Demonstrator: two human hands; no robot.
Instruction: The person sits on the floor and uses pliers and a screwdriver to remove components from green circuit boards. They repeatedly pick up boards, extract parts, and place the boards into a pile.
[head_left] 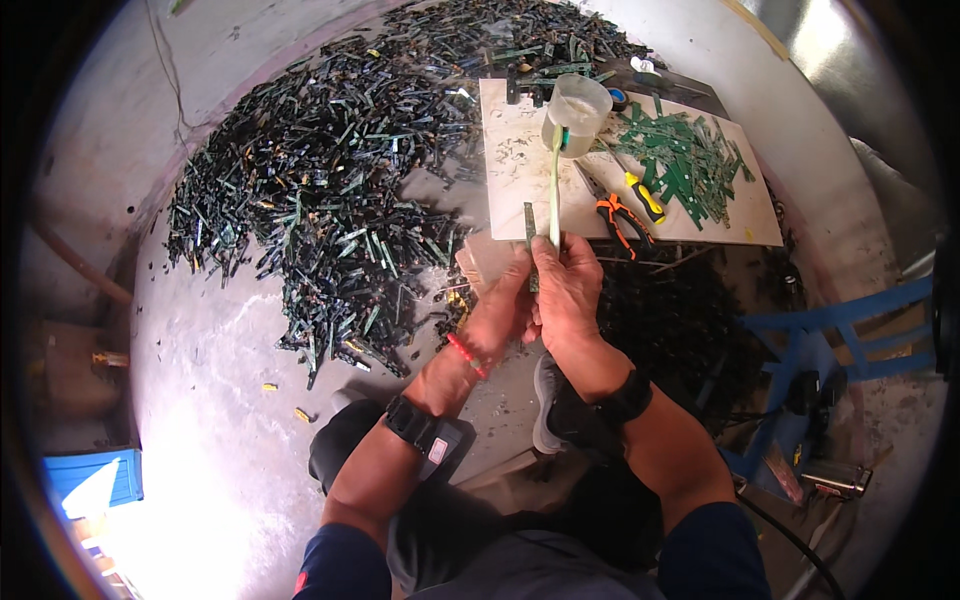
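Observation:
My left hand (508, 300), with a red bracelet at its wrist, is closed on a narrow dark green strip (530, 222) that looks like a piece of circuit board. Right beside it, my right hand (568, 292) grips a pale green toothbrush (555, 195). The brush points away from me, its teal-bristled end overlapping a translucent plastic cup (577, 112) in view; whether it touches the cup I cannot tell. Both hands meet at the front edge of a white board (515, 170), and some fingers are hidden. A dark band circles each forearm.
Orange-and-black pliers (622, 222), a yellow-handled tool (644, 197) and a pile of green strips (685, 160) lie on the board. A big heap of dark strips (340, 190) covers the floor at left. Blue chair-like framing (850, 315) stands at right.

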